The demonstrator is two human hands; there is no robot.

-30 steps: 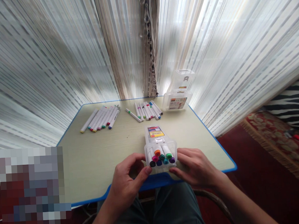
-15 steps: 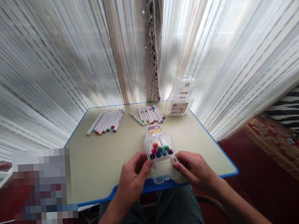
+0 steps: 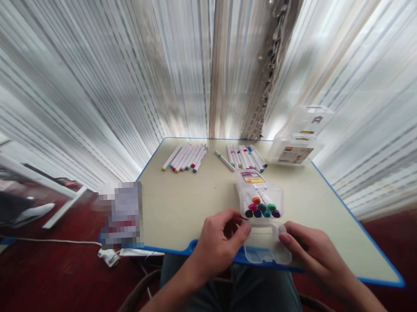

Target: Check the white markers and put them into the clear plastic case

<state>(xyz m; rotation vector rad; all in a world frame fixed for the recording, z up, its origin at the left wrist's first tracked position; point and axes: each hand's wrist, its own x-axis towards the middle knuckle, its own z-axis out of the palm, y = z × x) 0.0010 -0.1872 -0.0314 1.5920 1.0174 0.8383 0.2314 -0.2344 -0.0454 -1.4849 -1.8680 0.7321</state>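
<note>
A clear plastic marker case [image 3: 279, 196] lies on the table in front of me, its end facing me. Several markers [image 3: 262, 207] are stacked inside, with orange, pink, green, teal, purple, blue and black ends showing. The case's clear lid [image 3: 267, 254] hangs down on my side, over the table's front edge; whether it is still joined to the case I cannot tell. My left hand [image 3: 223, 236] pinches the lid's left upper corner between thumb and fingers. At the opposite corner, my right hand [image 3: 309, 244] is closed on the lid, its fingertips partly hidden.
Several white markers [image 3: 186, 158] lie in a group at the back left of the table [image 3: 183, 199]. Another group [image 3: 245, 158] lies behind the case. An open clear case [image 3: 295, 151] stands at the back right. Curtains [image 3: 176, 74] hang behind the table.
My view has turned left, so everything sits further right. The lid now shows a wider gap from the case, and both hands have come slightly toward me with it.
</note>
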